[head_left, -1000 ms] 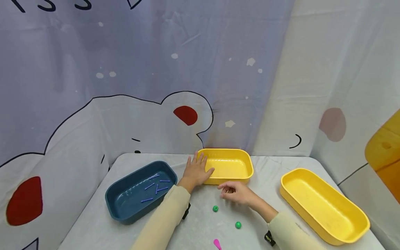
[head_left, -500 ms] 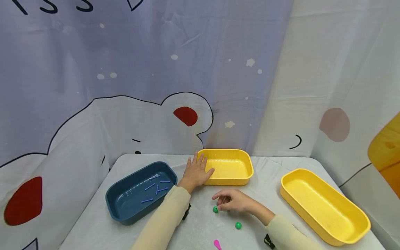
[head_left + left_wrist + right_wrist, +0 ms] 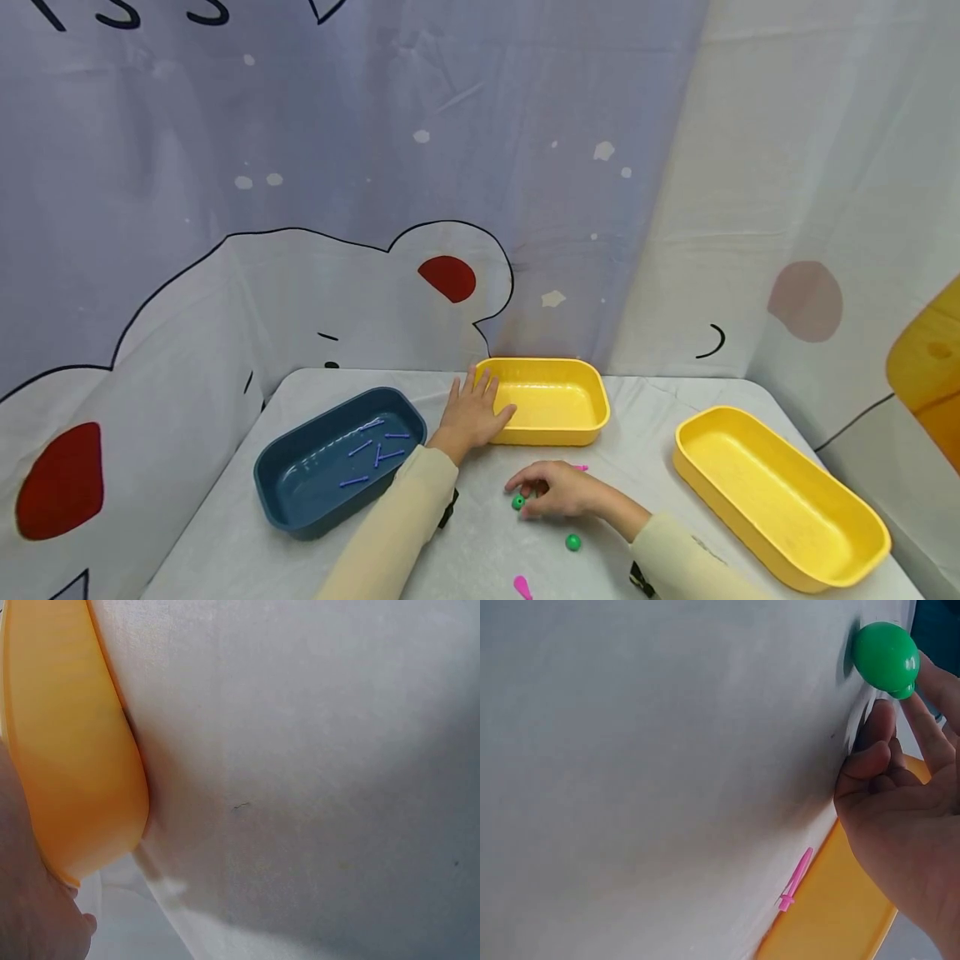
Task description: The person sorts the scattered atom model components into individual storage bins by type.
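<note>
My left hand (image 3: 471,415) rests on the left end of a small yellow tray (image 3: 542,436), its fingers spread over the rim. The left wrist view shows the tray's outer wall (image 3: 82,750) beside part of the hand. My right hand (image 3: 558,490) is low over the table, thumb and forefinger apart around a small green bead (image 3: 518,502); whether they touch it is unclear. Its other fingers (image 3: 877,727) are curled. A second green bead (image 3: 573,542) lies nearer, below this hand, and looks large in the right wrist view, partly covering the first.
A dark blue tray (image 3: 288,508) with several thin blue sticks stands at left, a longer yellow tray (image 3: 780,500) at right. One pink piece (image 3: 522,587) lies near the front; a slim pink peg (image 3: 796,877) lies behind my right hand. Printed cloth hangs behind.
My right hand has come down and nearer, from just in front of the small yellow tray to the green bead. A pink peg now shows behind it. My left hand stays put.
</note>
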Available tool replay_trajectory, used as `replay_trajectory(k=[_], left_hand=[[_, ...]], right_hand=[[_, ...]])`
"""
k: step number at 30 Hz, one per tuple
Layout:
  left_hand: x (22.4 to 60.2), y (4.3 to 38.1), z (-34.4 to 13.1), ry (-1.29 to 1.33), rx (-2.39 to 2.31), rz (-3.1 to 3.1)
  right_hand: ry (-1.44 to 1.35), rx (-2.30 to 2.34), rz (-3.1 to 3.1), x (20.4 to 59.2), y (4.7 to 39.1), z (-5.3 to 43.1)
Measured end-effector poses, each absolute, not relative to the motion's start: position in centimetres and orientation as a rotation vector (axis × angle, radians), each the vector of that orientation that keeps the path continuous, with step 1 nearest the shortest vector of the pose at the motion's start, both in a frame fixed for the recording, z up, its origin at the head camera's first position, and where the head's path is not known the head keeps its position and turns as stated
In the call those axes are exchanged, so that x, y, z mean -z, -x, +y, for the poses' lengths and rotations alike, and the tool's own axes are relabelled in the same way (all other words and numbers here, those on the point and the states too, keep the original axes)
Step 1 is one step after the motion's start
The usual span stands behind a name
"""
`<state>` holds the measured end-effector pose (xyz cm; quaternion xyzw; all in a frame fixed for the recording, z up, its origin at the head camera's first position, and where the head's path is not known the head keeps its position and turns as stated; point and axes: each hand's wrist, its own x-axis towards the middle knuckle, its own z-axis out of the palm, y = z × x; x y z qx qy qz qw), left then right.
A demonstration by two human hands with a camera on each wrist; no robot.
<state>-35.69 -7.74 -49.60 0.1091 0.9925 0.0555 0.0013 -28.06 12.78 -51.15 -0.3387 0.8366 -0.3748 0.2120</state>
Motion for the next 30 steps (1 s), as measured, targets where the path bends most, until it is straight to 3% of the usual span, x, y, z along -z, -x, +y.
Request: replay_trajectory(k=[30], left_hand=[[49.84, 35.69, -7.66, -0.332, -0.187, 3.13]], right_hand=[[0.88, 1.027, 2.393, 50.49, 28.13, 13.27]])
